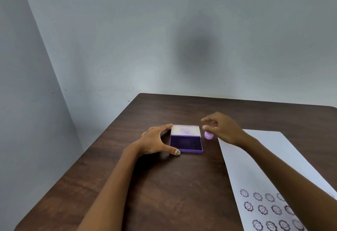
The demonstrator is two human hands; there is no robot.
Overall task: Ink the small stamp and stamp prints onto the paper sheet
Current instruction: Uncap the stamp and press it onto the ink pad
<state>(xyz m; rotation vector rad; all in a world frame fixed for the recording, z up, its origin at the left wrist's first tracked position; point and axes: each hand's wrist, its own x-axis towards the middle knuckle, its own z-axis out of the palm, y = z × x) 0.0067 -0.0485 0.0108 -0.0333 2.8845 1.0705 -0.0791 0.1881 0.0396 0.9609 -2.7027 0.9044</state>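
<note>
A purple ink pad (186,145) lies open on the brown table, its clear lid (185,130) tipped back. My left hand (155,142) spans the pad's left side, fingers at the lid corner and thumb at the front corner. A small lilac stamp (208,135) stands just right of the pad. My right hand (223,127) hovers over the stamp with fingers spread and holds nothing. A white paper sheet (259,157) lies at the right, with several purple smiley-flower prints (262,209) near its front end.
The table (145,185) stands in a corner of grey walls. Its left edge (87,150) runs diagonally toward me and its far edge (237,98) lies behind the pad. My right forearm crosses the paper.
</note>
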